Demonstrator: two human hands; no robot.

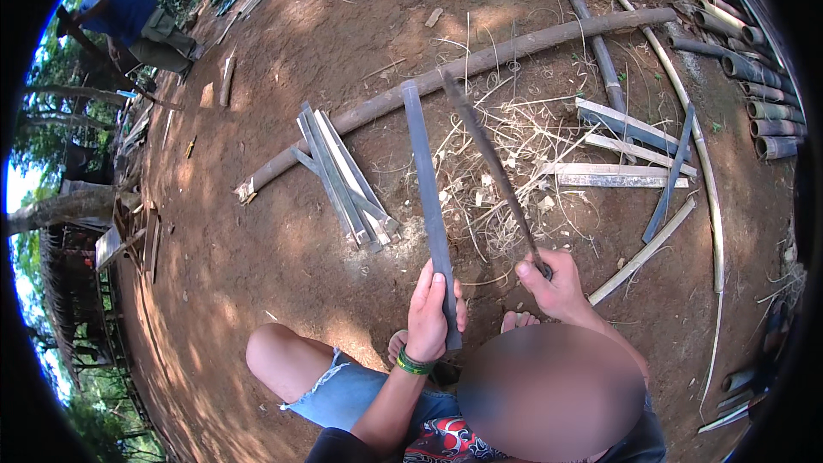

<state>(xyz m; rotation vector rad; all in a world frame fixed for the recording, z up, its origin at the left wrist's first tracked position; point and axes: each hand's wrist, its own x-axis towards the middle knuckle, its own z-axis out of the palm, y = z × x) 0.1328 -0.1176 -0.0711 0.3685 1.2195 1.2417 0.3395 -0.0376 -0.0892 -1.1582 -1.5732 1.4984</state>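
My left hand (pixel 429 313), with a green band at its wrist, is wrapped around the lower part of a flat, dark bamboo slat (pixel 420 163). The slat points away from me, its far end just over a long pole on the ground. In my right hand (pixel 553 283) is the handle of a long dark-bladed machete (pixel 490 154), its blade angled up and to the left. The two are apart, with a narrow gap between slat and blade. Below them lies a heap of thin curly bamboo shavings (pixel 536 150) on the brown dirt.
A long brown pole (pixel 386 103) crosses the ground ahead. Split bamboo strips (pixel 330 171) lie to its near side, and more bamboo strips (pixel 621 178) sit at right. Bamboo culms (pixel 763 90) are stacked far right. Another person (pixel 141 26) bends over at far left.
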